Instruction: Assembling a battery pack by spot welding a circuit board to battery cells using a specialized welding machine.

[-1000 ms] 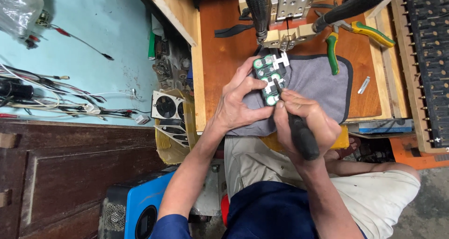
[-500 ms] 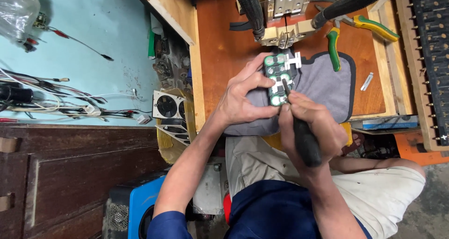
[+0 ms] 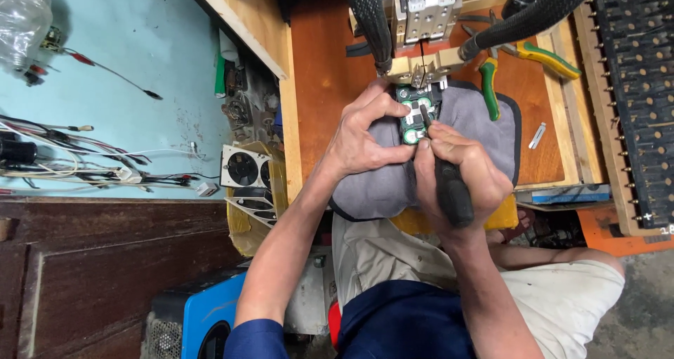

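In the head view the left hand is clamped on a small green battery pack lying on a grey cloth mat near the far edge of the desk, probably to steady it under the welder head. The right hand is wrapped around a black-handled tool, tip on the pack as if pressing a strip flat. Green-handled pliers lie just beside the mat, within reach.

L hand grips battery pack; R hand screwdriver.

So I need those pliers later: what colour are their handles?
Green, with yellow trim, on the pliers lying on the bench; the head view shows it.
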